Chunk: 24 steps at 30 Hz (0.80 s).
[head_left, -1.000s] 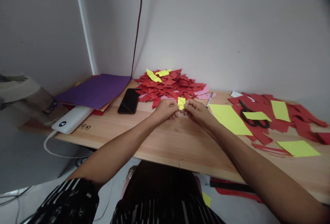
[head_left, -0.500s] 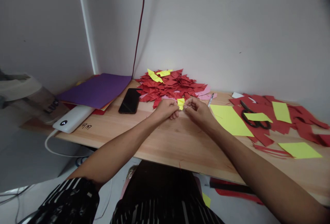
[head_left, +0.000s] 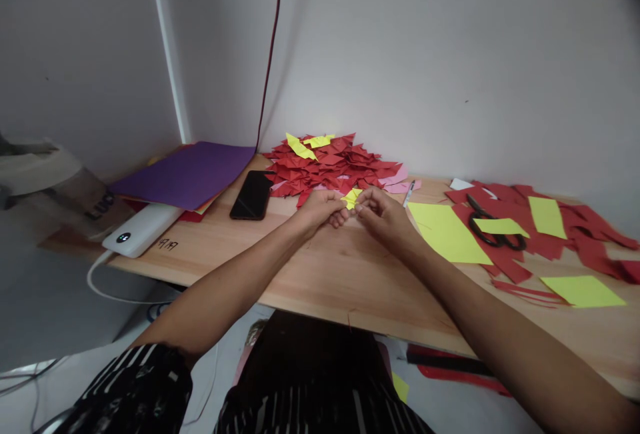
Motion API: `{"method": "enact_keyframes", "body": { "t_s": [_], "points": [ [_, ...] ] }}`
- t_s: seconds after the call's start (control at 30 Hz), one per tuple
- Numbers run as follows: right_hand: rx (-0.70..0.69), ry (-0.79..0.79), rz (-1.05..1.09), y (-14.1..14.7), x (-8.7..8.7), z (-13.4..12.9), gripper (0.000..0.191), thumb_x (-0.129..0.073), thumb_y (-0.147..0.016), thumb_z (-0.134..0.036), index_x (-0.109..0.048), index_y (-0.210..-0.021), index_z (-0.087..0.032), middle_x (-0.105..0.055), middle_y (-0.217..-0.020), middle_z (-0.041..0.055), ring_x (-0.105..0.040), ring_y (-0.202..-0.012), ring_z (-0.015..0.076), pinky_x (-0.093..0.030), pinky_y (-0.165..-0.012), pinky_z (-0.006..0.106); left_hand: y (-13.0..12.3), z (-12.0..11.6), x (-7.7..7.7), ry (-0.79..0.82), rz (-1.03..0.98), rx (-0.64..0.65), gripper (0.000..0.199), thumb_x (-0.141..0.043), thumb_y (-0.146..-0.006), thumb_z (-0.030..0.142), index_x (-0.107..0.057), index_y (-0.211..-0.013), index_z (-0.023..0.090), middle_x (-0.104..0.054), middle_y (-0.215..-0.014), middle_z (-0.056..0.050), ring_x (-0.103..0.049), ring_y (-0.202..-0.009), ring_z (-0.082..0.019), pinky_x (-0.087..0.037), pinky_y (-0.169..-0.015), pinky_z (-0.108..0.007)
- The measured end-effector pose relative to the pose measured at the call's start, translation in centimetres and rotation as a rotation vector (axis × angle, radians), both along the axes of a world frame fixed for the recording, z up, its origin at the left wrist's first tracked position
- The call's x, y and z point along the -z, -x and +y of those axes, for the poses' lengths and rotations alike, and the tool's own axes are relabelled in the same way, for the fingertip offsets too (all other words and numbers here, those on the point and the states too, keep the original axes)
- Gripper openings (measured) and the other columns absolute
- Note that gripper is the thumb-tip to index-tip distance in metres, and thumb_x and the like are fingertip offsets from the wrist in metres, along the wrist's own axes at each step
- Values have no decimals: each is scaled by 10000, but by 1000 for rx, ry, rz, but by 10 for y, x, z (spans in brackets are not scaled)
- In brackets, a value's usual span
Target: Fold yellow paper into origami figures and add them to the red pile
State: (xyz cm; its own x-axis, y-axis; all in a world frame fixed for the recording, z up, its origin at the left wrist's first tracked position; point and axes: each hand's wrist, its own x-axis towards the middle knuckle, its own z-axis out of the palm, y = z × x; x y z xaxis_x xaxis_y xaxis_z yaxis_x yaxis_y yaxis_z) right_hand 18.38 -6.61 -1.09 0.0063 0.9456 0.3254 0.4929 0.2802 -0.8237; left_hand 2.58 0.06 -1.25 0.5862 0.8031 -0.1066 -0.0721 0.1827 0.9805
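Between my two hands is a small folded piece of yellow paper (head_left: 352, 199), held just above the wooden table. My left hand (head_left: 324, 209) pinches its left side, fingers curled. On the right side, my right hand (head_left: 375, 209) grips it between thumb and fingertips. Right behind the hands lies a heap of folded red paper pieces (head_left: 335, 164), with two folded yellow pieces (head_left: 301, 147) on top and some pink paper at its edges. The fingertips partly cover the small yellow piece.
A black phone (head_left: 251, 195), purple sheets (head_left: 187, 174) and a white power bank (head_left: 143, 229) are on the left. To the right lie a pen (head_left: 409, 194), a yellow sheet (head_left: 445, 233), black-handled scissors (head_left: 493, 237), red scraps (head_left: 595, 247) and a yellow square (head_left: 583, 291).
The small yellow paper has turned and changed shape between my fingers; it looks more angled now. My left fingers have shifted slightly, while both arms stay almost in place.
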Motion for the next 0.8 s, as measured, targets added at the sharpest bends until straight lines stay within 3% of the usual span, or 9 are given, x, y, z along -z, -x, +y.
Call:
{"method": "enact_keyframes", "body": {
  "t_s": [0.33,0.63,0.8],
  "points": [
    [24,41,71,-3,5,4,97,-555,-814,-265,-512,-877,-206,-567,-696,-21,-470,-607,124,-344,-572,253,2,1,-1,77,-94,68,106,-513,-811,10,-599,-760,44,-672,-644,-60,-589,-480,-64,-470,-506,-182],
    [-20,-51,-95,0,4,0,74,-534,-832,-225,-546,-903,-207,-514,-698,-29,-478,-649,131,-352,-608,260,3,-6,-10,61,77,0,170,-487,-775,-26,-575,-657,58,-658,-568,-62,-570,-431,-68,-423,-429,-162],
    [-37,-33,-41,-1,6,2,93,-538,-823,-205,-560,-913,-199,-525,-690,-30,-481,-631,127,-355,-592,256,3,-5,-10,103,61,0,157,-501,-775,-2,-598,-663,50,-669,-594,-74,-587,-445,-76,-422,-427,-161]
  ]
}}
